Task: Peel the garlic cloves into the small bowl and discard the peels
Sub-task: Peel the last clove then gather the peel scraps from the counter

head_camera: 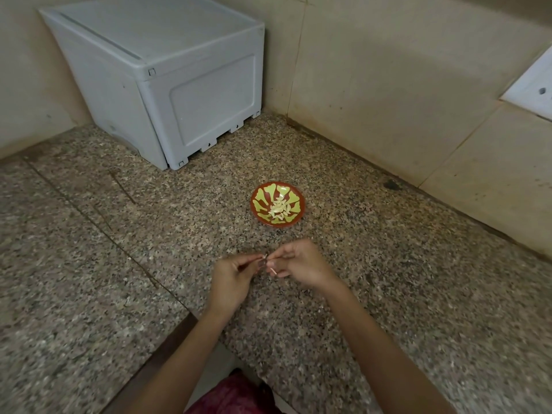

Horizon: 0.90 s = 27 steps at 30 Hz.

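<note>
A small red bowl [259, 211] with a yellow-green pattern stands on the granite counter, with several pale peeled garlic cloves [279, 208] piled in its middle. Just in front of the bowl, my left hand [233, 279] and my right hand [301, 265] meet fingertip to fingertip above the counter. Between them they pinch a small garlic clove [265, 262], mostly hidden by the fingers. A thin pale strip of peel [272, 271] hangs below my right thumb.
A large grey plastic box [167, 79] stands in the back left corner against the tiled wall [373, 70]. The speckled granite counter [418, 294] wraps round a notch at the bottom middle, where pink clothing [236, 395] shows. A white socket plate [534, 85] is on the right wall.
</note>
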Each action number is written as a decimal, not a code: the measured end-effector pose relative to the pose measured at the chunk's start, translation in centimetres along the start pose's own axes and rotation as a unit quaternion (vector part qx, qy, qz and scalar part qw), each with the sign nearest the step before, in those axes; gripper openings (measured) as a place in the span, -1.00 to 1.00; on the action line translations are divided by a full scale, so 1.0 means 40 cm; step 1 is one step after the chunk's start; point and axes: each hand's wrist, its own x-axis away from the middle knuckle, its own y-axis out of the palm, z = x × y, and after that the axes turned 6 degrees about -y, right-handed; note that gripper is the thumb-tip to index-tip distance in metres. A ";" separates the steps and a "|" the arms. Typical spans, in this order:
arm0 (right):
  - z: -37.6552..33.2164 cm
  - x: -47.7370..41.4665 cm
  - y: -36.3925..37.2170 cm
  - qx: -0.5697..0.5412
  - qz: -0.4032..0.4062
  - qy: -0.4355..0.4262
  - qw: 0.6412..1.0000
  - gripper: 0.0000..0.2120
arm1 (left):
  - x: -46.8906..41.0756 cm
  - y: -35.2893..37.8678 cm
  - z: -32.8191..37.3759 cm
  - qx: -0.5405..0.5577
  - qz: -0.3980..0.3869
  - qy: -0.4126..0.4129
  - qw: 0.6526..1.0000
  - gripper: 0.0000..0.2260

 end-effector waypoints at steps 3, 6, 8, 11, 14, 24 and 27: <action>0.005 0.004 0.012 0.066 0.036 -0.025 0.997 -0.93 | 0.005 0.001 -0.003 0.003 0.021 -0.020 1.000 -0.84; -0.001 0.015 0.035 0.116 0.078 -0.064 0.988 -0.92 | 0.007 0.006 -0.012 0.044 0.049 -0.070 0.995 -0.87; -0.004 0.022 0.048 0.136 0.094 -0.074 0.984 -0.91 | 0.007 0.008 -0.013 0.066 0.059 -0.093 0.992 -0.88; 0.000 0.024 0.066 0.154 0.114 -0.082 0.978 -0.90 | 0.002 0.009 -0.006 0.101 0.074 -0.113 0.986 -0.90; -0.003 0.026 0.074 0.129 0.134 -0.073 0.980 -0.91 | -0.003 0.006 -0.001 0.121 0.075 -0.135 0.981 -0.91; 0.015 0.044 0.071 -0.137 0.156 0.017 0.978 -0.87 | 0.000 -0.035 -0.004 0.018 0.061 -0.130 0.990 -0.84; 0.019 0.052 0.060 -0.169 0.150 0.024 0.974 -0.86 | 0.001 -0.046 -0.003 -0.056 0.035 -0.089 0.994 -0.88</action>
